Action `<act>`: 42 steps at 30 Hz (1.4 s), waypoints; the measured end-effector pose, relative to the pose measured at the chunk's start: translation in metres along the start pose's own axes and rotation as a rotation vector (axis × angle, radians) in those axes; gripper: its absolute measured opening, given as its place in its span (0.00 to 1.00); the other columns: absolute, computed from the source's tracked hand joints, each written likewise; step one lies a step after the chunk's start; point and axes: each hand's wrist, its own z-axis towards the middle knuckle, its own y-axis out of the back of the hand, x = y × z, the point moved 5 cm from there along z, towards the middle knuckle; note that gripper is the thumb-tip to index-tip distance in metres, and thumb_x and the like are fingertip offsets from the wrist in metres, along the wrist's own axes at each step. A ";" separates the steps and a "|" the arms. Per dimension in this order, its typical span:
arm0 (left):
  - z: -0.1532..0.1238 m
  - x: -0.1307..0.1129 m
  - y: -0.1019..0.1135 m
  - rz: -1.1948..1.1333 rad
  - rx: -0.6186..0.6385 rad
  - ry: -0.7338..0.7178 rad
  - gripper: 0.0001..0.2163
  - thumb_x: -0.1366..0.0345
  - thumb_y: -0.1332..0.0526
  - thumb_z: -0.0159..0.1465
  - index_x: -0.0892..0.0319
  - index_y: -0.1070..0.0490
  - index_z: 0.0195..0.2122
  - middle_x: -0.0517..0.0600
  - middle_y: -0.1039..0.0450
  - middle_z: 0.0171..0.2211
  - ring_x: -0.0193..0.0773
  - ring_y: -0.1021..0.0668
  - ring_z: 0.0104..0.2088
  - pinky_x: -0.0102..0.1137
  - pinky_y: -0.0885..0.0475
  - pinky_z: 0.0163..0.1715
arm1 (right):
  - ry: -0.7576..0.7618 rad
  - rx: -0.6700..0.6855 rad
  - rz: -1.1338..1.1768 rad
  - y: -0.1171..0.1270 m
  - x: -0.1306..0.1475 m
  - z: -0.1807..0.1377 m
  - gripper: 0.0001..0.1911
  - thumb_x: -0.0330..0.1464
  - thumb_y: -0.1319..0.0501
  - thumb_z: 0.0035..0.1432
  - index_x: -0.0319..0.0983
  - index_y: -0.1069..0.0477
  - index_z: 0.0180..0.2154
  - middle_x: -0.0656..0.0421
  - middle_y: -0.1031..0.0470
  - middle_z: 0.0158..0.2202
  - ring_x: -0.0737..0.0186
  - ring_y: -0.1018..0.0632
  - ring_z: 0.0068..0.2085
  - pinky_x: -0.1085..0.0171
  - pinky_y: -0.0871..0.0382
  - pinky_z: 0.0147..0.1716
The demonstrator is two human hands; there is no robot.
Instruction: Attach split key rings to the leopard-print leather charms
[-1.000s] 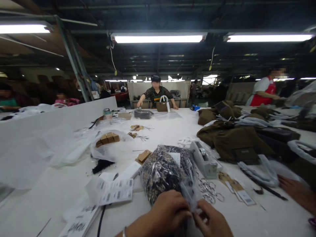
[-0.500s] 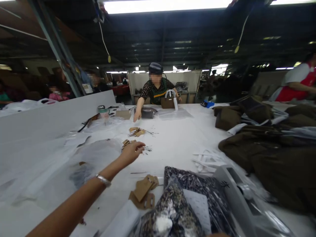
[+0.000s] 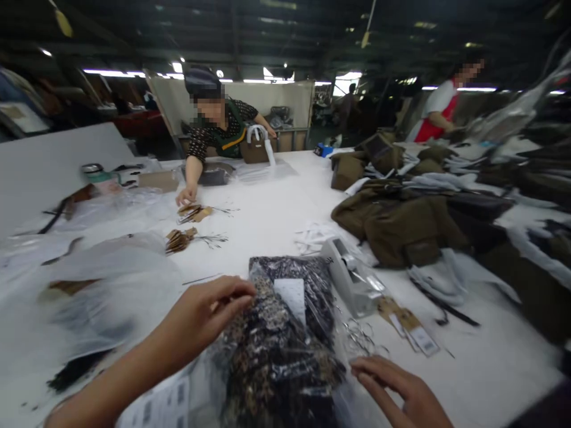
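A clear plastic bag with dark, mottled-pattern fabric inside lies in front of me. My left hand is at its upper left edge, thumb and fingers drawn together on the plastic. At the lower right side, my right hand has its fingertips closed at the bag's edge, partly cut off by the frame. Behind it lies a second bagged dark item with a white printed sheet on top. Metal rings and brown card tags sit beyond my right hand.
A grey tape dispenser stands right of the bags. Olive-brown bags are heaped on the right. Stacks of strung tags lie ahead on the white table. Across it, a co-worker's hand reaches to one stack.
My left hand has come back from the strung tags to the plastic bag. My right hand has come into view at the bag's right side. The view has turned right and down.
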 end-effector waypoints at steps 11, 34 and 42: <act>-0.137 -0.092 -0.162 0.470 -0.035 -0.254 0.26 0.56 0.34 0.60 0.52 0.34 0.59 0.57 0.37 0.64 0.57 0.35 0.63 0.55 0.35 0.59 | 0.002 -0.026 0.541 -0.060 0.016 -0.094 0.25 0.30 0.34 0.53 0.43 0.30 0.54 0.52 0.28 0.51 0.53 0.24 0.50 0.61 0.22 0.41; -0.172 -0.039 -0.112 0.586 -0.214 -0.329 0.09 0.66 0.46 0.70 0.57 0.27 0.43 0.51 0.21 0.41 0.41 0.22 0.45 0.36 0.27 0.48 | 0.369 -0.207 0.362 -0.132 0.052 -0.063 0.19 0.21 0.46 0.58 0.41 0.28 0.48 0.54 0.25 0.45 0.57 0.25 0.47 0.59 0.29 0.47; -0.157 -0.044 -0.112 0.687 -0.053 -0.341 0.07 0.60 0.39 0.65 0.56 0.28 0.32 0.48 0.24 0.31 0.43 0.25 0.36 0.37 0.33 0.38 | 0.455 -0.178 0.118 -0.144 0.068 -0.049 0.04 0.28 0.39 0.59 0.41 0.31 0.30 0.58 0.28 0.32 0.58 0.27 0.37 0.63 0.32 0.38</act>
